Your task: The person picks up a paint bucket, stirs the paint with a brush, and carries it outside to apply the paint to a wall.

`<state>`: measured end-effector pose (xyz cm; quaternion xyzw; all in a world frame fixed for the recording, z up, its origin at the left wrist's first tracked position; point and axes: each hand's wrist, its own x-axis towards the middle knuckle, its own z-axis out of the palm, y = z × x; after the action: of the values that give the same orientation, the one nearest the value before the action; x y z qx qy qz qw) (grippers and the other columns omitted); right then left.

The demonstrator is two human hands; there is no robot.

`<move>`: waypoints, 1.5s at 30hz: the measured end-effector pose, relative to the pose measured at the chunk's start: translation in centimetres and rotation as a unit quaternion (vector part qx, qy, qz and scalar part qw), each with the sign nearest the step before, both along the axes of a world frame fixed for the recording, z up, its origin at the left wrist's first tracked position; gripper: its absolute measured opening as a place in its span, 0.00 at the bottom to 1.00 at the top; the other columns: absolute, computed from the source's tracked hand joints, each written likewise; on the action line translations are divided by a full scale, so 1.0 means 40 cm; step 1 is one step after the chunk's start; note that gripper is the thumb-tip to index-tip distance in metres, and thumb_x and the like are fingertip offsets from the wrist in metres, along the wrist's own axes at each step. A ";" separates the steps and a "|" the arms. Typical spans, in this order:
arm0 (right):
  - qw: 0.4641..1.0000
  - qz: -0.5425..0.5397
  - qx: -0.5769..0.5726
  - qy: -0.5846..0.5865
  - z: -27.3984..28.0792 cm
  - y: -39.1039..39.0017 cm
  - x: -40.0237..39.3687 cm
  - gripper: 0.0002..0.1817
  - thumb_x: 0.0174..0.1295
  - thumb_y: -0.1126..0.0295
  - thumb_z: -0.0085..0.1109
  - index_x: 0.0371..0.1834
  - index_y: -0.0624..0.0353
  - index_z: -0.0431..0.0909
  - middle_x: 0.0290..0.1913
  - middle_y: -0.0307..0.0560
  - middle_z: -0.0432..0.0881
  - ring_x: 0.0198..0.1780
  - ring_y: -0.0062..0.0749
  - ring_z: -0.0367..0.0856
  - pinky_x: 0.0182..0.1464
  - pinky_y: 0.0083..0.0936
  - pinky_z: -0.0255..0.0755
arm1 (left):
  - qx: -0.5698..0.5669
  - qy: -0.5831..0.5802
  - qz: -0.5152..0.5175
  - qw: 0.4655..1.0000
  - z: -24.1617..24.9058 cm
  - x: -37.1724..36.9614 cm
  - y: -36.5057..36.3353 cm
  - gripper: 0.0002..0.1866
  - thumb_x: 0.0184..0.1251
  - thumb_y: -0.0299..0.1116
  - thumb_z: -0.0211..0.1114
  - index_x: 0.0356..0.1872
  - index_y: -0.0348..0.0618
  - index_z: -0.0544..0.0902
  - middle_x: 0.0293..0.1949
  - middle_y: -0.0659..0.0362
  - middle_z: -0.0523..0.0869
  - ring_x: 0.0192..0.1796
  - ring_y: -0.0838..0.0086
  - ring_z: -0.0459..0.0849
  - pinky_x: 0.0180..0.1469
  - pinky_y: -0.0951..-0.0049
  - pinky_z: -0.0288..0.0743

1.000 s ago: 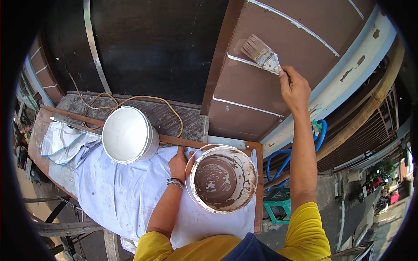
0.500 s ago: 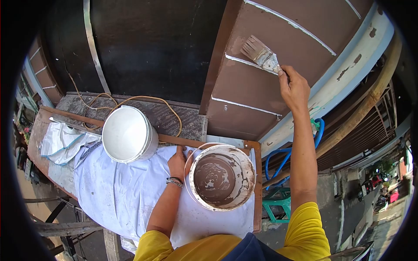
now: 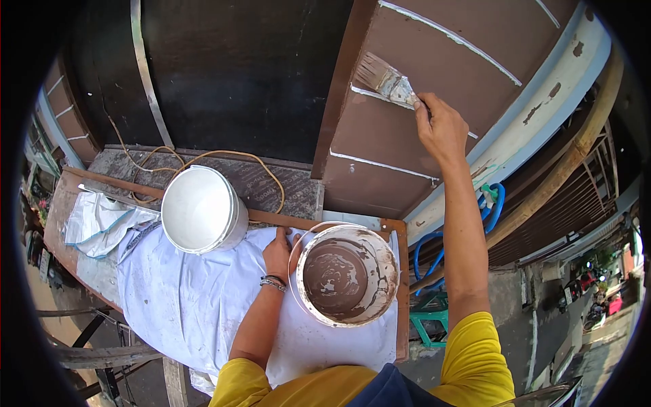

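Note:
My right hand point(image 3: 442, 129) is closed round the handle of a wide paintbrush point(image 3: 392, 81). Its brown-stained bristles lie against the brown wall panel point(image 3: 434, 64), close to a white line and near the dark frame. My left hand point(image 3: 277, 252) rests on the white cloth by the plank's far edge, thumb and forefinger apart, beside the paint bucket point(image 3: 386, 305). Inside that white bucket is brown paint point(image 3: 333, 277), with smears up the wall and rim. Its thin handle hangs over on the side by my left hand.
An empty white bucket point(image 3: 234, 224) stands on the white cloth point(image 3: 190, 298) to the left. A folded plastic sheet point(image 3: 102, 220) lies farther left. A yellow cable point(image 3: 237, 153) runs along the ledge. To the right are a blue hose point(image 3: 434, 254), a bamboo pole point(image 3: 542, 197) and a green stool point(image 3: 428, 319).
My right hand has moved left and slightly up with the paintbrush, its bristles sliding along the wall panel toward the dark frame. My left hand and the buckets stay nearly where they were.

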<state>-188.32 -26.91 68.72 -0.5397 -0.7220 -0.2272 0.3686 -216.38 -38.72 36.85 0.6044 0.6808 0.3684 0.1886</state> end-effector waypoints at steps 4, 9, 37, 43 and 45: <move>0.999 -0.008 0.000 0.051 -0.016 -0.031 0.051 0.13 0.70 0.61 0.56 0.47 0.54 0.85 0.37 0.51 0.88 0.39 0.46 0.87 0.41 0.36 0.77 | -0.003 -0.006 0.000 1.000 0.001 0.002 0.000 0.17 0.71 0.47 0.63 0.48 0.45 0.77 0.24 0.52 0.86 0.29 0.54 0.88 0.33 0.55 0.78; 0.960 0.081 -0.168 0.211 -0.146 -0.062 0.068 0.14 0.69 0.60 0.55 0.46 0.55 0.86 0.34 0.49 0.89 0.39 0.47 0.88 0.43 0.36 0.77 | -0.013 -0.006 -0.006 1.000 0.009 0.001 -0.001 0.17 0.71 0.47 0.63 0.48 0.44 0.77 0.23 0.52 0.86 0.29 0.54 0.87 0.33 0.55 0.78; 0.957 0.049 -0.207 0.196 -0.219 0.009 0.057 0.16 0.68 0.58 0.55 0.48 0.55 0.86 0.33 0.42 0.90 0.38 0.32 0.87 0.45 0.30 0.76 | 0.001 -0.006 0.005 1.000 0.006 0.006 -0.001 0.18 0.71 0.48 0.63 0.46 0.44 0.77 0.23 0.53 0.85 0.28 0.54 0.86 0.33 0.56 0.77; 0.953 0.072 -0.174 0.237 -0.269 -0.025 0.130 0.14 0.70 0.63 0.56 0.47 0.59 0.85 0.31 0.43 0.89 0.33 0.29 0.85 0.39 0.26 0.75 | -0.009 -0.012 0.000 1.000 -0.013 -0.002 0.002 0.17 0.70 0.48 0.64 0.46 0.45 0.77 0.23 0.54 0.84 0.28 0.55 0.86 0.32 0.57 0.77; 0.936 0.087 -0.180 0.290 -0.312 -0.067 0.167 0.13 0.69 0.64 0.57 0.46 0.60 0.86 0.30 0.46 0.89 0.32 0.34 0.87 0.38 0.28 0.76 | -0.001 -0.013 -0.001 1.000 -0.021 0.002 0.007 0.16 0.69 0.45 0.64 0.47 0.45 0.77 0.22 0.54 0.83 0.28 0.55 0.86 0.33 0.56 0.77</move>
<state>-181.66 -29.60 56.24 -0.5744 -0.6566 0.1062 0.4771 -216.31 -38.43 35.99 0.5997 0.6785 0.3751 0.1985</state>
